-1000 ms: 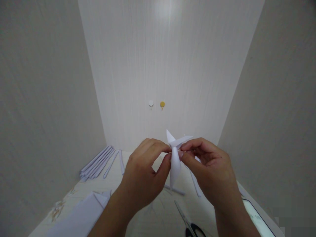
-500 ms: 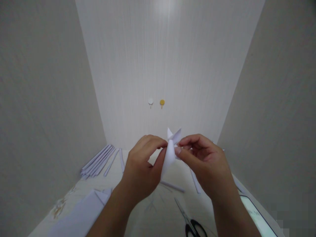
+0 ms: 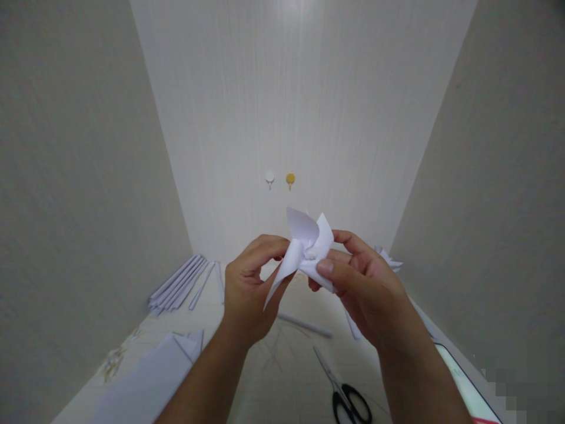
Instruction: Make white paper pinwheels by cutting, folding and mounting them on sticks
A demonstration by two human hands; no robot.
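Observation:
A white paper pinwheel (image 3: pixel 304 250) is held up above the table, its curved blades and folded centre turned towards me. My left hand (image 3: pixel 251 288) grips its left side, with the fingertips partly hidden behind a blade. On the other side, my right hand (image 3: pixel 366 282) pinches a lower right blade between thumb and fingers. Below the hands lies a white rolled paper stick (image 3: pixel 304 324). Nearer to me rest scissors (image 3: pixel 342 391) with black handles, blades pointing away.
Several rolled paper sticks (image 3: pixel 179 285) are bundled at the back left. White paper sheets (image 3: pixel 150 377) lie front left. A phone (image 3: pixel 463 383) with a lit screen is at the right edge. Folded white paper (image 3: pixel 388 259) sits behind my right hand. Walls (image 3: pixel 291 118) enclose the table.
The pinwheel has turned from nearly edge-on to facing me, so its blades and centre now show. My right hand has shifted its grip onto a lower right blade.

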